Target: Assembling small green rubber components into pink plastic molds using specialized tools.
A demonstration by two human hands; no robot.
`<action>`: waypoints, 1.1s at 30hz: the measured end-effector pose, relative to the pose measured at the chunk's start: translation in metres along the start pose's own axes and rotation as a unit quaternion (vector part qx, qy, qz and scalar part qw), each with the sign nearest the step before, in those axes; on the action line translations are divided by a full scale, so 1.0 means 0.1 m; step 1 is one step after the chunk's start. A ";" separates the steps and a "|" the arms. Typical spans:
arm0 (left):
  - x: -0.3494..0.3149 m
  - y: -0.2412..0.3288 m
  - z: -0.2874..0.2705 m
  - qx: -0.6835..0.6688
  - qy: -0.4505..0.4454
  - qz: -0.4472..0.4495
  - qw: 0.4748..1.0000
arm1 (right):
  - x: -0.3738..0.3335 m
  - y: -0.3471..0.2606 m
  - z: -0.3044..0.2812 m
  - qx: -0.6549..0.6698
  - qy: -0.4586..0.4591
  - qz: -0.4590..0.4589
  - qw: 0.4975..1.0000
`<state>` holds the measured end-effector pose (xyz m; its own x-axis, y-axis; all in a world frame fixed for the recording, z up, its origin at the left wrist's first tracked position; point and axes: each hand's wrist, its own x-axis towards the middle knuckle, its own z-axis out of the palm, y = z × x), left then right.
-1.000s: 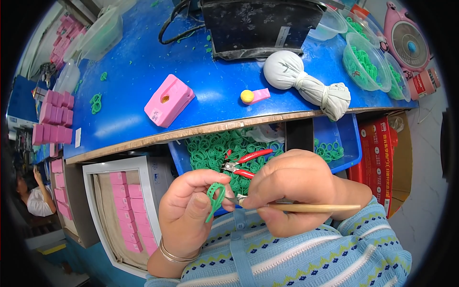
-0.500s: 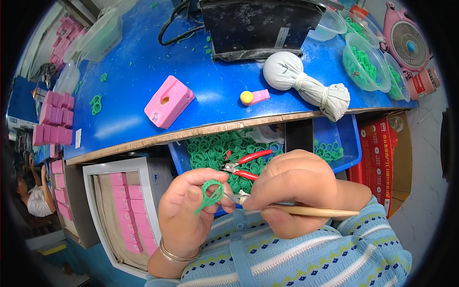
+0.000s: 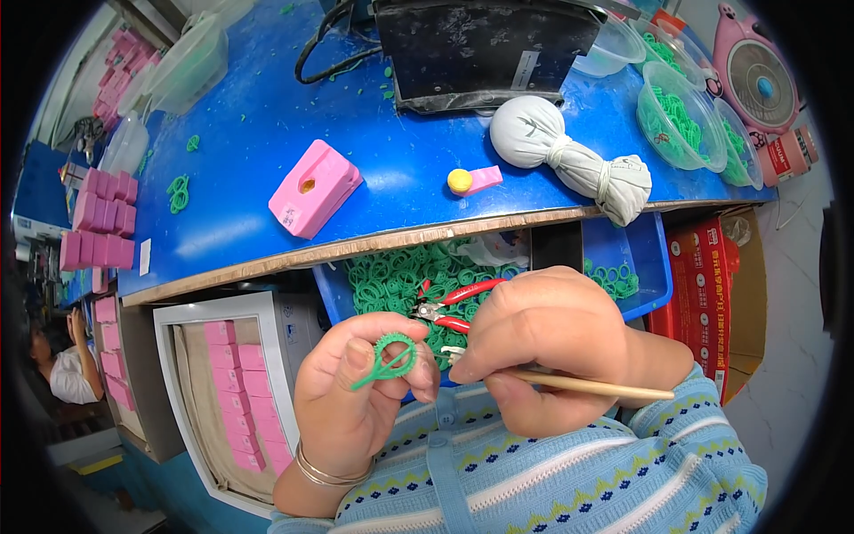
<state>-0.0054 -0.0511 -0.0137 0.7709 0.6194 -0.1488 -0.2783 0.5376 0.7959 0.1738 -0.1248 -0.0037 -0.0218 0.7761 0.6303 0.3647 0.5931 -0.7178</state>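
Between the thumb and fingers of my left hand (image 3: pixel 334 396) is a small green ring (image 3: pixel 381 368) with a beaded outer edge and a short stem. My right hand (image 3: pixel 547 334) is closed round a thin wooden-handled tool (image 3: pixel 614 387), held like a pen. Its working tip is mostly hidden by my fingers, where a small whitish bit shows. The right fingertips are beside the ring, apart from it. Below both hands, a pair of red-handled cutters (image 3: pixel 431 311) lies on a heap of similar green rings (image 3: pixel 378 280) in a blue bin (image 3: pixel 660 276).
On the blue table (image 3: pixel 400 178) are a pink block (image 3: pixel 322 182), a small pink piece with a yellow ball (image 3: pixel 460 182), a tied white cloth bag (image 3: pixel 538 133) and a black machine (image 3: pixel 480 53). Green pieces fill bowls (image 3: pixel 680 151) at right. Pink blocks (image 3: pixel 236 400) sit at left.
My right hand has drawn slightly back to the right with the tool, and its metal tip no longer shows beside the ring. The green ring has turned a little in my left fingers.
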 end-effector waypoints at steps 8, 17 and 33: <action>0.00 0.01 0.00 0.004 0.006 -0.009 1.000 | 0.01 -0.01 -0.01 -0.005 -0.010 0.006 1.000; -0.01 0.00 -0.01 0.018 0.007 -0.009 1.000 | 0.01 -0.02 -0.01 0.021 -0.023 0.028 0.999; -0.01 -0.01 -0.02 -0.001 0.003 -0.009 1.000 | 0.00 0.00 -0.02 0.034 -0.007 0.026 0.999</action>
<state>-0.0068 -0.0507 -0.0154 0.7718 0.6138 -0.1663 -0.2659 0.5491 0.7923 0.1762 -0.1252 -0.0033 -0.0168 0.8091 0.5874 0.3020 0.5642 -0.7684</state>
